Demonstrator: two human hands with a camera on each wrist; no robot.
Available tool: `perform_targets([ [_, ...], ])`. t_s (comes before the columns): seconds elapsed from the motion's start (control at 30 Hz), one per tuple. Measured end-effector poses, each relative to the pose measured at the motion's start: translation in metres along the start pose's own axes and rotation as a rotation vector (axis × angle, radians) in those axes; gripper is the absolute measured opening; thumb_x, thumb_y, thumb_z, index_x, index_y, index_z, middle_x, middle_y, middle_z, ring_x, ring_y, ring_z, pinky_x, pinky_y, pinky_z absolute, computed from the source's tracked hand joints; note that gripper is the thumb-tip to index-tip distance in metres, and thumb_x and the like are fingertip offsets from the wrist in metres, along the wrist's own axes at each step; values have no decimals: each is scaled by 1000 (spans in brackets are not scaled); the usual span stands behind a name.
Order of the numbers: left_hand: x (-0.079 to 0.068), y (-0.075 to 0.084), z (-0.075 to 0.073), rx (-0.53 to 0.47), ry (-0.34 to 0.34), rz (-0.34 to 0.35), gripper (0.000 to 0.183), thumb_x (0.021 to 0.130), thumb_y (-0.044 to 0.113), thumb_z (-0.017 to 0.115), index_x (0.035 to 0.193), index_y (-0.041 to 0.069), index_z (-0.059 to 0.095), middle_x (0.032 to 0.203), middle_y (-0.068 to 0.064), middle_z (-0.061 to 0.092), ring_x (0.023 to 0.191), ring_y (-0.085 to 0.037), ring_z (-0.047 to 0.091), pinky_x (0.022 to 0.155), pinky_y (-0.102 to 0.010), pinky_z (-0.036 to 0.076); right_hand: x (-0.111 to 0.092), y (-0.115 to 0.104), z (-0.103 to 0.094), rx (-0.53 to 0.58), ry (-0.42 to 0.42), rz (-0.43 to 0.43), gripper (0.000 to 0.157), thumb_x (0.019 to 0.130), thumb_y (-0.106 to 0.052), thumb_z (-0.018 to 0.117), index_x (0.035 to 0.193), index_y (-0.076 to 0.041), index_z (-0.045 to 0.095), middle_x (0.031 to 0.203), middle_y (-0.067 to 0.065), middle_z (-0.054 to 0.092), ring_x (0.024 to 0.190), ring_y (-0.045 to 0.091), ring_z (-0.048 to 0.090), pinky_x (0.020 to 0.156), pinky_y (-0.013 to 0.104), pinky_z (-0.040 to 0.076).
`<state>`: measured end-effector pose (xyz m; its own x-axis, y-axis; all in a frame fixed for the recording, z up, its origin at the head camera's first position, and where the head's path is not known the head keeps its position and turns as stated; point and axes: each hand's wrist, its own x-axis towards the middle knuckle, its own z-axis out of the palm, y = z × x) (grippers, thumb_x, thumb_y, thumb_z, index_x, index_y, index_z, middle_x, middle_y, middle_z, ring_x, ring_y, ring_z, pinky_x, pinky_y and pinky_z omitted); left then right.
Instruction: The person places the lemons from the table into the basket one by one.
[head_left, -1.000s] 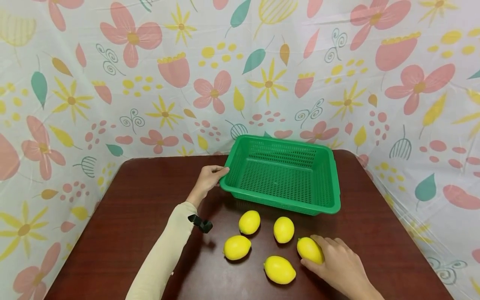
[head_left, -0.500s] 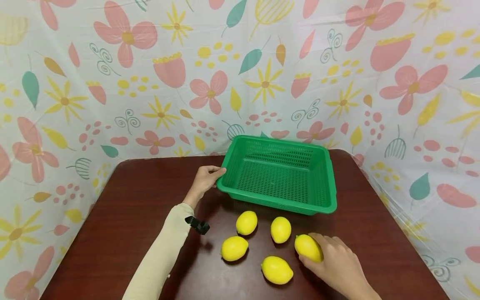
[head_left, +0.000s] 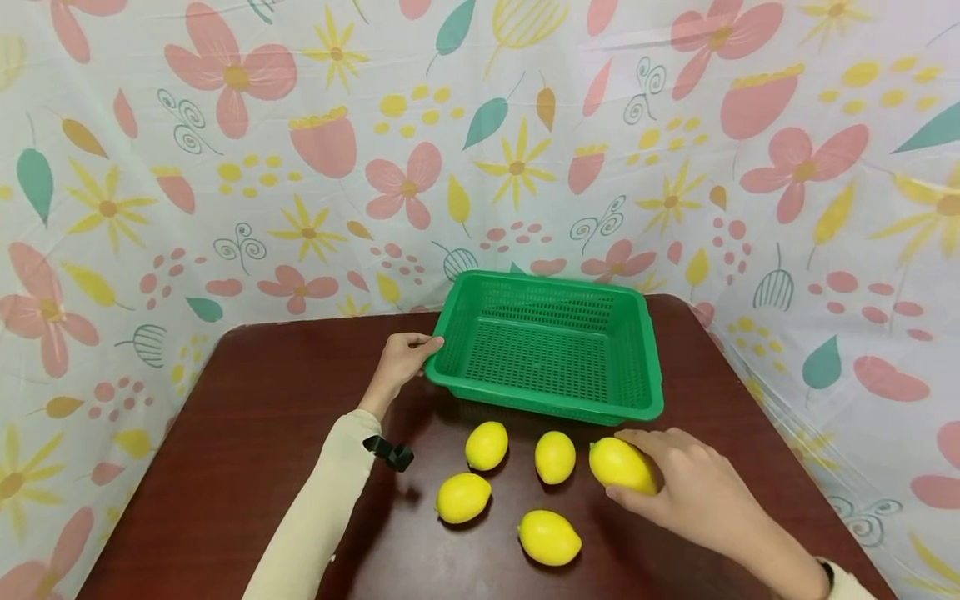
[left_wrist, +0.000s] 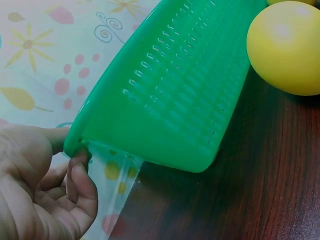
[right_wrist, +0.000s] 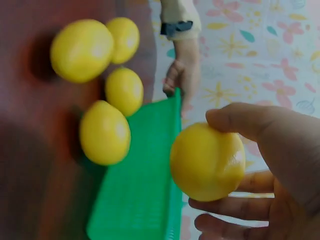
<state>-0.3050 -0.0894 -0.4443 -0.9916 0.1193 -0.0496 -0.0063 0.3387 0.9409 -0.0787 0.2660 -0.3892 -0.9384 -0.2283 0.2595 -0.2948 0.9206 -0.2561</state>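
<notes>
My left hand (head_left: 399,365) pinches the rim of a green plastic basket (head_left: 540,407) at its left end, thumb on top and fingers curled beneath, as the left wrist view shows. The basket has perforated walls and a bare mesh floor. My right hand (head_left: 693,483) grips a yellow lemon (head_left: 621,465) between thumb and fingers, to the right of the other lemons and in front of the basket. In the right wrist view the held lemon (right_wrist: 207,162) overlaps the basket's rim, with the thumb on one side and fingers on the other.
Several more lemons lie on the dark red-brown table in front of the basket, among them one nearest the basket's left part (head_left: 487,446) and one at the front (head_left: 549,537). A flower-printed curtain (head_left: 300,208) stands behind and beside the table (head_left: 247,433).
My right hand has raised its lemon from the table and moved it slightly toward the basket. The left hand keeps its hold on the rim. The whole view has shifted a little.
</notes>
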Motion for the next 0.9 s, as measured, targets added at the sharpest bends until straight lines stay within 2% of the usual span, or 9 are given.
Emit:
perform_targets([
  [0.27, -2, 1, 1, -12, -3, -30, 36, 90, 37, 67, 110, 6, 70, 100, -11, 66, 68, -16, 58, 74, -43, 54, 39, 16, -35, -18, -20, -108, 59, 72, -64, 73, 115, -24, 67, 82, -13, 58, 67, 4, 46, 54, 22, 39],
  [0.4, -1, 1, 1, -33, 1, -30, 35, 90, 36, 68, 108, 6, 70, 97, -11, 66, 66, -17, 57, 77, -49, 53, 62, 28, -45, -8, -56, -151, 57, 74, -61, 73, 115, -23, 67, 77, -14, 55, 63, 3, 45, 55, 22, 40],
  [0.7, 1, -2, -2, -82, -37, -46, 37, 89, 38, 69, 109, 8, 70, 91, -8, 64, 65, -16, 57, 81, -52, 51, 121, 52, -54, 21, -145, -245, 56, 78, -59, 71, 118, -20, 66, 93, -8, 66, 69, 6, 52, 59, 26, 43],
  [0.9, 2, -2, -3, -96, -64, -64, 37, 89, 38, 68, 111, 8, 69, 84, -6, 61, 62, -16, 52, 82, -51, 50, 161, 68, -47, 46, -222, -234, 59, 79, -57, 71, 122, -18, 64, 98, -4, 68, 72, 12, 56, 62, 30, 44],
])
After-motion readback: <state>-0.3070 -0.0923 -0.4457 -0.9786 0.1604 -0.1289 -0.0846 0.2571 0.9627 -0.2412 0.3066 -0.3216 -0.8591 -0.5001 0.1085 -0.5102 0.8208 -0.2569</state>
